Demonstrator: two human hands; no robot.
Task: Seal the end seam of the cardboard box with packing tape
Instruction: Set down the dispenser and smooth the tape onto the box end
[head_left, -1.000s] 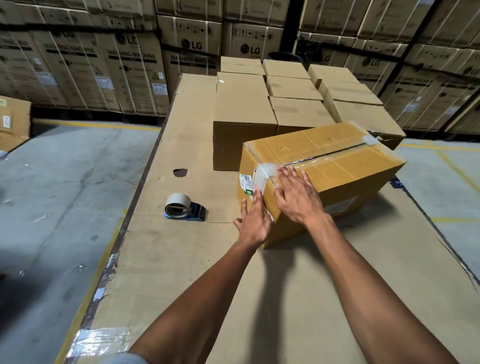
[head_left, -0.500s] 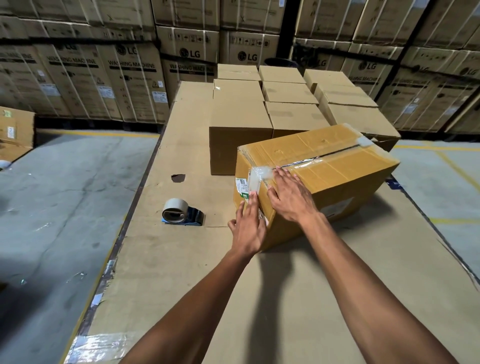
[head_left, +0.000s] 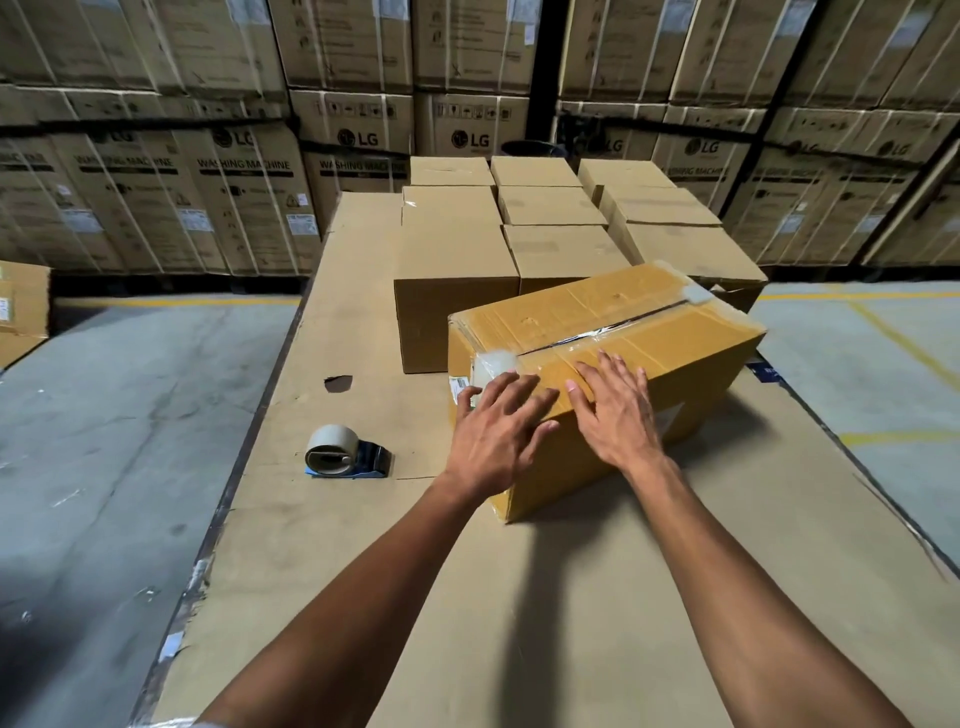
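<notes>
A yellow-brown cardboard box (head_left: 613, 317) lies at an angle on the cardboard-covered table (head_left: 519, 597). Clear packing tape (head_left: 496, 364) runs along its top seam and folds over the near left end. My left hand (head_left: 493, 434) lies flat, fingers spread, over the box's near left corner just below that tape. Just to its right, my right hand (head_left: 615, 410) presses flat on the top edge. Neither hand holds anything. A tape dispenser (head_left: 345, 452) with a pale roll sits on the table left of the box, apart from both hands.
Several plain brown boxes (head_left: 457, 254) stand in rows behind the taped box. A small hole (head_left: 337, 383) marks the table surface left of them. The table's left edge (head_left: 218, 530) drops to grey concrete floor. Tall stacked appliance cartons (head_left: 249, 197) line the back wall.
Both hands have shifted right along the box's near end: the left hand rose from the end face onto the corner, and the right hand slid further right on the top edge.
</notes>
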